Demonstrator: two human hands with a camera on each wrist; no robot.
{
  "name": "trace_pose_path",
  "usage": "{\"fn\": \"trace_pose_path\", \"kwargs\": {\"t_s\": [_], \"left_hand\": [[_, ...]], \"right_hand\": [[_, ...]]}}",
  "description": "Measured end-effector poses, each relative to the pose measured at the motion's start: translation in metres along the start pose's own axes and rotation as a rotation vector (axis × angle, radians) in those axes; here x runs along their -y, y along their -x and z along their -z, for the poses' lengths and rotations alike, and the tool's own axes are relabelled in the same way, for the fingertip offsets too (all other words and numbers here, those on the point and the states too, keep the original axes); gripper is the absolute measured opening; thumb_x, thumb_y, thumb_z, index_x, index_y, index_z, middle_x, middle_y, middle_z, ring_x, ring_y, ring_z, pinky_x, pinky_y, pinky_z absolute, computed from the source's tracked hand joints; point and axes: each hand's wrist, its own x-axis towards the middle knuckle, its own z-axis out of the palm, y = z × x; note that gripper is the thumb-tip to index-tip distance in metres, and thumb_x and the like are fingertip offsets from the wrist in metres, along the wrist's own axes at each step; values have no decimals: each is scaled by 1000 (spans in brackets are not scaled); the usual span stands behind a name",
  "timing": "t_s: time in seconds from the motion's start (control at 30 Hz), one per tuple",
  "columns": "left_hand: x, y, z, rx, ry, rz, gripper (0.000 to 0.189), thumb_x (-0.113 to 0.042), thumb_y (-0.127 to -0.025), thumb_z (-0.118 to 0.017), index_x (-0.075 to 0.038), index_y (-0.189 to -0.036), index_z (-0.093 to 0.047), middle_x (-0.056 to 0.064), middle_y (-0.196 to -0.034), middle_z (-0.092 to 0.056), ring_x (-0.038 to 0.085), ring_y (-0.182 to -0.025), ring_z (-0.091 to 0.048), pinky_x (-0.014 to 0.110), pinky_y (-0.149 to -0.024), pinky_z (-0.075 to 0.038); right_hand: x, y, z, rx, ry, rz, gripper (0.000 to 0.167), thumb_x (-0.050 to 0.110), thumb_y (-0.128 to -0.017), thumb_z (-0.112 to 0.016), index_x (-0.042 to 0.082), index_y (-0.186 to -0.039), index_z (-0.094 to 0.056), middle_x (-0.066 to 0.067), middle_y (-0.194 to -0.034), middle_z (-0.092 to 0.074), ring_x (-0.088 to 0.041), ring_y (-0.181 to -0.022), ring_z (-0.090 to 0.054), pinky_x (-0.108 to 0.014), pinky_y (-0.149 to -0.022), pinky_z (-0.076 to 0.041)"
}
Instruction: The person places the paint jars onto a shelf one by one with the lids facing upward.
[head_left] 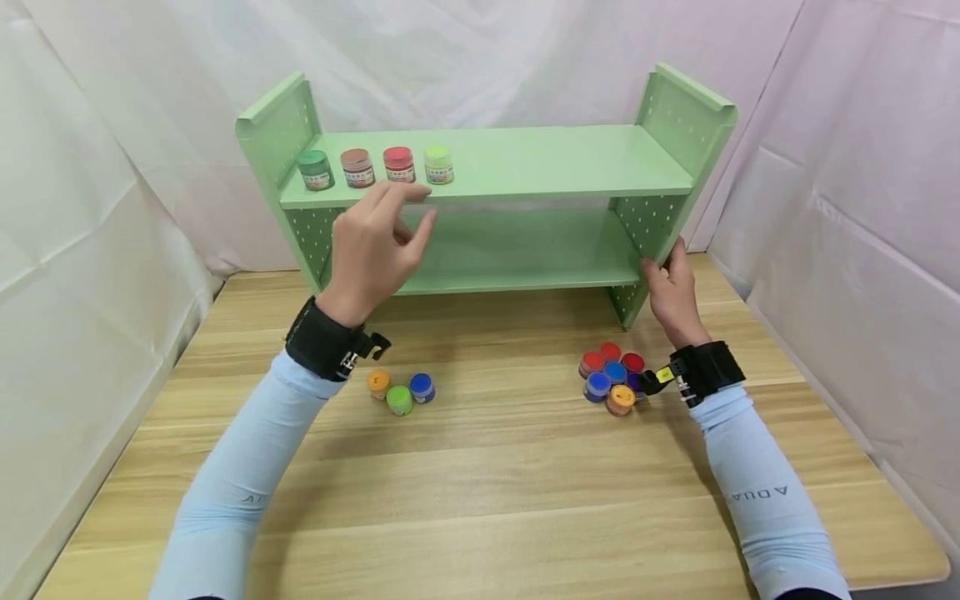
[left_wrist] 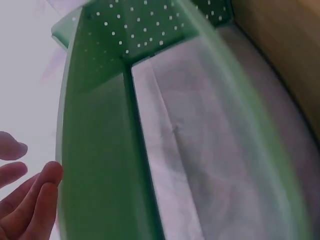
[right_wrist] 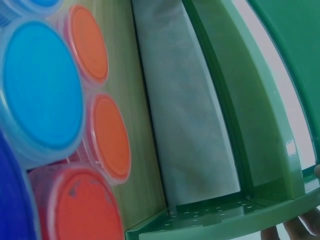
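Observation:
A green two-tier shelf rack (head_left: pixel 517 162) stands at the back of the table. Four small paint jars line the left part of its top tier: dark green (head_left: pixel 317 172), brownish red (head_left: pixel 357 169), red (head_left: pixel 399 165) and yellow-green (head_left: pixel 438 166). Just in front of that tier's edge is my left hand (head_left: pixel 375 242), thumb and index finger apart with nothing between them; its fingertips (left_wrist: pixel 51 172) overlap the shelf edge in the left wrist view. My right hand (head_left: pixel 672 296) grips the rack's right side panel (head_left: pixel 651 229) by its front edge, fingers on the outer side.
Left of centre on the table (head_left: pixel 480 500) sit an orange-lidded jar (head_left: pixel 378 382), a green jar (head_left: pixel 400 401) and a blue jar (head_left: pixel 422 387). By my right wrist several red, blue and orange jars (head_left: pixel 620 400) are clustered. White cloth (head_left: pixel 480 58) hangs behind.

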Motion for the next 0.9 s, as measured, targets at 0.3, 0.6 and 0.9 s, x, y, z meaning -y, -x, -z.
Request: {"fn": "trace_pose_path", "kwargs": {"t_s": [0.3,0.6,0.9], "left_hand": [[7,47,-11,81,132,74,15,-14,-97,-69,-3,-107,-73,13,-98,-76,17,-55,-62,30,-52,-46],[18,77,-18,218,134,155,15,-16,-98,-68,-7,-107,-74,9,-96,-78,15,-56,-63,33,-54,-47],[28,87,-18,481,122,220,15,-22,-97,-72,-11,-107,-74,5,-94,-80,19,-67,-68,34,-60,-48]], "right_hand": [[2,2,1,1,11,-7,59,24,-109,-40,29,-164,-19,-15,-163,-34,-24,-143,-38,-52,-114,-39],[1,2,2,3,12,-4,59,24,-109,-41,29,-164,-19,-14,-164,-33,-25,-144,-37,-56,-116,-37],[0,-1,1,4,14,-10,59,24,-109,-40,30,-163,-19,-14,-163,-34,-22,-142,-38,-54,-114,-38]]}}
